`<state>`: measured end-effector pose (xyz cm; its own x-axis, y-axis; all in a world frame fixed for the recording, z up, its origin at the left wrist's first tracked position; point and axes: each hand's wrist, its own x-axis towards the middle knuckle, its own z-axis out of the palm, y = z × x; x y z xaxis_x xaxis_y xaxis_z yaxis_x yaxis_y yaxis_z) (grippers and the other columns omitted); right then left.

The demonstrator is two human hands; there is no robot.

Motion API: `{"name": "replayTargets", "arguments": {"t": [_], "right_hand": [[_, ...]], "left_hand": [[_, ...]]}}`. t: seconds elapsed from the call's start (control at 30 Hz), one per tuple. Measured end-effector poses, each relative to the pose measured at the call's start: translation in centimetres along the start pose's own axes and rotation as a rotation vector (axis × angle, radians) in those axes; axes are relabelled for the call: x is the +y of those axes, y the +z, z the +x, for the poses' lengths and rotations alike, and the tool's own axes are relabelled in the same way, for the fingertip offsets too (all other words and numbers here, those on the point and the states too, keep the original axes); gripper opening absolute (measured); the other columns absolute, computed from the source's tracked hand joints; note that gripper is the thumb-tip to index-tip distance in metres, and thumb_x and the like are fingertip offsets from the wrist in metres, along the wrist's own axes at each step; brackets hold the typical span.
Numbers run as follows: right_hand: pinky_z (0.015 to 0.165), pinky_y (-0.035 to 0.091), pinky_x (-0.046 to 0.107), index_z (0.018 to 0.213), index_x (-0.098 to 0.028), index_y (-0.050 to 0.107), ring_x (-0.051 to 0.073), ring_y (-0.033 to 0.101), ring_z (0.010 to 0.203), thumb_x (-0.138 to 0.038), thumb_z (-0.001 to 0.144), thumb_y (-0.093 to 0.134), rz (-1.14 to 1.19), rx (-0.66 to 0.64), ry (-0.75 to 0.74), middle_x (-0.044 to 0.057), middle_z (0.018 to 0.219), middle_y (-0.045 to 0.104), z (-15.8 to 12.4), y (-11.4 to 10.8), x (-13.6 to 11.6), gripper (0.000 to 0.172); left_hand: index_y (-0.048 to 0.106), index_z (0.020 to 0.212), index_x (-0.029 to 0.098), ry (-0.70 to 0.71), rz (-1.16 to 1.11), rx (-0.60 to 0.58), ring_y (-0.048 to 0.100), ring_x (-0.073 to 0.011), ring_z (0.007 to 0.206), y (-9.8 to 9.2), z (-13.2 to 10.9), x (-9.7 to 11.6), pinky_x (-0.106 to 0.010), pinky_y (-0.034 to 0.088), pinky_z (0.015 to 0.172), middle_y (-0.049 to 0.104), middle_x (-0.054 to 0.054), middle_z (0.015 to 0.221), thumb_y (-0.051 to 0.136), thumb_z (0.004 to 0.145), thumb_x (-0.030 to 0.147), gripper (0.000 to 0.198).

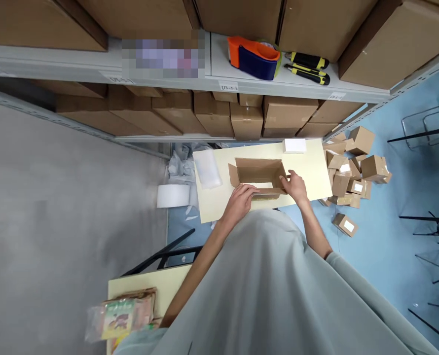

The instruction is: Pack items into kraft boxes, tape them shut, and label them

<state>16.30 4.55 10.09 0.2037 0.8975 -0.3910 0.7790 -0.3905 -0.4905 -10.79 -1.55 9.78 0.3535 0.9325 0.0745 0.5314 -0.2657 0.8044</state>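
Cardboard box (258, 173), fingers of left hand (241, 198) and right hand (295, 186) gripping it, bag (207, 168) beside.

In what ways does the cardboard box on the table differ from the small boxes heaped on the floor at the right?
The open box has its flaps spread; the floor boxes are closed. The open box looks longer and wider than any of the floor boxes. It sits flat on the table under the left hand and right hand; the floor boxes lie tumbled, several with white labels. Both are plain brown cardboard.
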Motion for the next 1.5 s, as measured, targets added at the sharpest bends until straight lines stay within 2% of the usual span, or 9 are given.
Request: {"name": "replayTargets", "arguments": {"t": [0.07, 0.17, 0.3, 0.47, 0.63, 0.9, 1.07, 1.2, 1.5], "right_hand": [[0.082, 0.051, 0.038, 0.114, -0.019, 0.077, 0.036, 0.078, 0.097, -0.039, 0.107, 0.065, -0.062, -0.055, -0.012, 0.017, 0.101, 0.083, 0.2, -0.3, 0.6, 0.024], [0.072, 0.042, 0.036, 0.092, -0.023, 0.073, 0.033, 0.073, 0.081, -0.039, 0.109, 0.058, -0.099, -0.138, -0.086, 0.014, 0.086, 0.078, 0.0, -1.0, 1.5, 0.028], [0.068, 0.036, 0.034, 0.083, -0.026, 0.066, 0.028, 0.065, 0.07, -0.042, 0.109, 0.054, -0.06, -0.177, -0.177, 0.008, 0.074, 0.07, -0.5, -1.2, 2.6, 0.032], [0.068, 0.039, 0.035, 0.085, -0.027, 0.063, 0.026, 0.059, 0.065, -0.046, 0.114, 0.046, -0.02, -0.161, -0.244, 0.005, 0.069, 0.063, -1.3, -1.6, 3.9, 0.039], [0.069, 0.041, 0.036, 0.092, -0.025, 0.065, 0.027, 0.062, 0.067, -0.046, 0.115, 0.043, -0.045, -0.098, -0.214, 0.008, 0.075, 0.067, -1.0, -3.3, 4.9, 0.039], [0.074, 0.049, 0.034, 0.117, -0.017, 0.071, 0.028, 0.074, 0.083, -0.041, 0.117, 0.042, -0.164, -0.187, -0.189, 0.014, 0.104, 0.079, -0.7, -4.4, 4.8, 0.037], [0.082, 0.058, 0.038, 0.153, -0.015, 0.061, 0.03, 0.079, 0.1, -0.037, 0.119, 0.038, -0.305, -0.137, -0.241, 0.021, 0.151, 0.068, -1.8, -4.5, 3.7, 0.047], [0.086, 0.064, 0.041, 0.156, -0.018, 0.06, 0.033, 0.078, 0.112, -0.043, 0.119, 0.044, -0.33, -0.136, -0.3, 0.021, 0.161, 0.061, -2.7, -4.1, 3.6, 0.048], [0.105, 0.068, 0.054, 0.15, -0.023, 0.067, 0.037, 0.066, 0.141, -0.061, 0.103, 0.074, -0.102, -0.207, -0.446, 0.019, 0.18, 0.037, -2.6, -3.2, 7.3, 0.06]], "left_hand": [[0.08, 0.115, 0.028, -0.036, 0.025, 0.016, 0.074, -0.0259, 0.116, 0.5, -0.7, 0.8, -0.056, 0.049, 0.126, 0.081, -0.007, 0.118, 0.06, 0.108, 0.022, 0.022], [0.079, 0.104, 0.028, -0.15, 0.111, 0.18, 0.071, -0.0318, 0.129, 1.1, -1.5, 1.7, -0.065, 0.035, 0.135, 0.079, -0.01, 0.128, 0.072, 0.105, 0.037, 0.011], [0.073, 0.121, 0.022, -0.551, 0.188, 0.503, 0.066, -0.037, 0.139, 1.4, -1.8, 1.0, -0.055, 0.052, 0.119, 0.069, -0.02, 0.147, 0.077, 0.099, 0.039, 0.028], [0.071, 0.098, 0.025, -0.894, 0.158, 0.247, 0.074, -0.0299, 0.084, 1.6, -1.4, 0.0, -0.037, 0.053, 0.08, 0.077, -0.007, 0.088, 0.072, 0.096, 0.039, 0.014], [0.071, 0.09, 0.025, -0.802, 0.234, 0.222, 0.07, -0.0272, 0.073, 2.6, 0.3, 1.8, -0.033, 0.048, 0.075, 0.07, -0.004, 0.071, 0.066, 0.1, 0.045, 0.023], [0.076, 0.123, 0.021, -0.717, 0.06, 0.248, 0.079, -0.0268, 0.098, 4.1, 3.6, 1.4, -0.038, 0.063, 0.091, 0.082, -0.013, 0.128, 0.064, 0.1, 0.036, 0.031], [0.073, 0.132, 0.021, -0.637, -0.013, 0.327, 0.079, -0.0256, 0.103, 4.9, 3.9, 1.1, -0.044, 0.068, 0.099, 0.077, -0.014, 0.137, 0.066, 0.1, 0.032, 0.035], [0.069, 0.143, 0.02, -0.55, -0.054, 0.337, 0.078, -0.0262, 0.113, 5.7, 3.4, 1.4, -0.046, 0.069, 0.103, 0.072, -0.015, 0.141, 0.065, 0.103, 0.037, 0.044], [0.076, 0.139, 0.026, -0.298, 0.103, 0.023, 0.053, -0.0378, 0.152, 5.5, 1.2, 1.1, -0.059, 0.049, 0.131, 0.061, -0.013, 0.164, 0.075, 0.102, 0.051, 0.045]]}}
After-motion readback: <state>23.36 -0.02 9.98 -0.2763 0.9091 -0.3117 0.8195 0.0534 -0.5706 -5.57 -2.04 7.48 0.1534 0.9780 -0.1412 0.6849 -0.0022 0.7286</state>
